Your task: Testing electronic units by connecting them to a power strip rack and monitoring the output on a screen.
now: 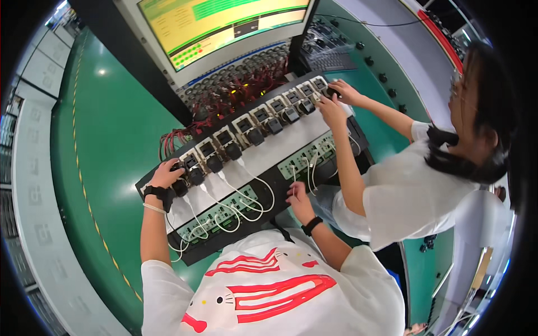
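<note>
A long test bench holds a row of black sockets (243, 124) in pale housings, several with a black power adapter (214, 163) plugged in. At the row's left end, my left hand (164, 175) is closed round a black power adapter (179, 187); its fingertips are partly hidden. My right hand (301, 200) is at the bench's near edge, fingers bent in a pinch at a white cable (294, 176) that runs down from the right green port board (307, 159). Other white cables (263, 182) loop between the adapters and the left green port board (210, 216).
A co-worker (414, 185) stands close on my right, both hands (334, 112) at the rightmost sockets. Behind the row are a monitor (224, 28) and bundled red wires (246, 89). A keyboard (332, 61) lies at the back right. Green floor (106, 123) extends left.
</note>
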Demonstrator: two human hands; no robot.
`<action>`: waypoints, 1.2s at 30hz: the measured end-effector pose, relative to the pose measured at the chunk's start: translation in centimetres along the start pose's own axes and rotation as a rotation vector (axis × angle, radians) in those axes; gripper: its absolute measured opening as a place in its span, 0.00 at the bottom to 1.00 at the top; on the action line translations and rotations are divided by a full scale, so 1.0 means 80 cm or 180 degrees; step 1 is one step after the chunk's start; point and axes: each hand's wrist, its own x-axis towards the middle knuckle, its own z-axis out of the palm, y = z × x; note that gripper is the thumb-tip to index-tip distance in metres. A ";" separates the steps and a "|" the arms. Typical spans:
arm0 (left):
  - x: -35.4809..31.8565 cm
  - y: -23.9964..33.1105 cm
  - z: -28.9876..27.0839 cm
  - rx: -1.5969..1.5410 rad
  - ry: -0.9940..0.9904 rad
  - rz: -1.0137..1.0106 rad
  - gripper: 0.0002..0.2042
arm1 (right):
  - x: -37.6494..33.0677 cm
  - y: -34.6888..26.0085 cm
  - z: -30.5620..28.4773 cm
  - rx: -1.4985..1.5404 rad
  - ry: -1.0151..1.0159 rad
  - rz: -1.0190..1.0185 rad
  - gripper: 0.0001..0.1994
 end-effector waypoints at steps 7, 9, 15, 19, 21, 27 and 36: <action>0.045 0.115 0.021 0.0060 0.0656 0.1364 0.22 | 0.001 -0.155 -0.079 0.1310 -0.2413 -0.0270 0.17; 0.062 0.160 0.046 -0.0053 0.0269 0.1487 0.22 | 0.010 -0.202 -0.084 -0.0189 -0.1926 -0.1013 0.11; 0.109 0.257 0.113 0.0396 -0.0396 0.1518 0.26 | 0.040 -0.236 -0.076 0.1154 -0.1045 -0.1117 0.05; 0.124 0.264 0.135 0.0652 -0.0693 0.1141 0.23 | 0.110 -0.153 -0.006 0.2319 -0.1141 0.0396 0.10; 0.125 0.258 0.141 0.0234 -0.0654 0.0871 0.21 | 0.129 -0.100 0.034 0.2057 -0.0957 0.1252 0.15; 0.126 0.258 0.144 0.0092 -0.0702 0.0834 0.17 | 0.143 -0.026 0.114 0.0610 -0.0313 0.0435 0.13; 0.120 0.271 0.139 0.0101 -0.0665 0.0684 0.15 | 0.122 -0.054 0.128 0.0512 0.0033 0.0205 0.13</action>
